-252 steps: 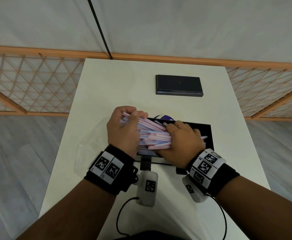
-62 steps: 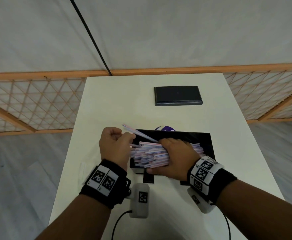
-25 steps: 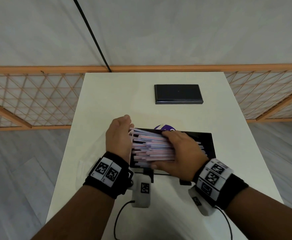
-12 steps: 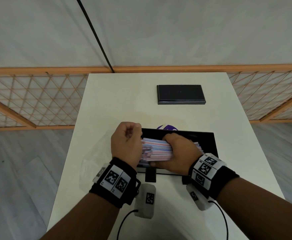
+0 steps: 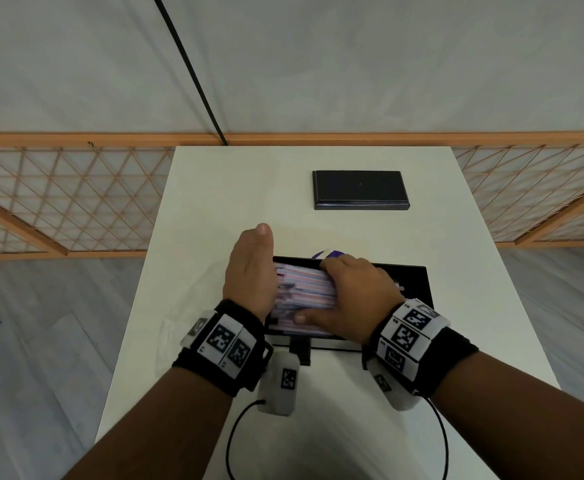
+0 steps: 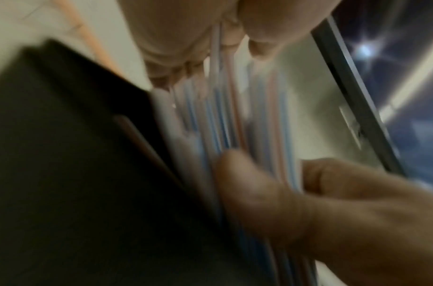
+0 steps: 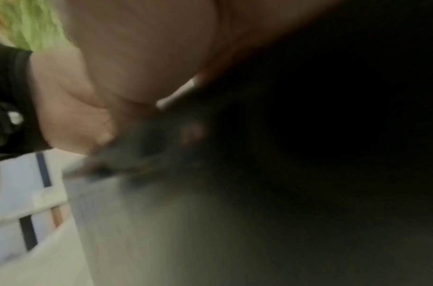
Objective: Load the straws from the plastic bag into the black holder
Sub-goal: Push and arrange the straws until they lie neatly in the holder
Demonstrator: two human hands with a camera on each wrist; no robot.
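Straws: pink-, blue- and white-striped bundle lying in the black holder, between both hands | right hand grasps bundle | left hand flat, fingers straight against straw ends | left wrist view: blurred straw stripes; head view: black lid beyond hands.

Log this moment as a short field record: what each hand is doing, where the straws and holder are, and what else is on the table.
left hand: flat, fingers straight, against the left ends of the straws
right hand: curled over the bundle, thumb on its near side
straws: pink, blue and white bundle, lying across the open holder
black holder: near middle of the white table
black lid: lying apart at the far end
plastic bag: not clearly visible
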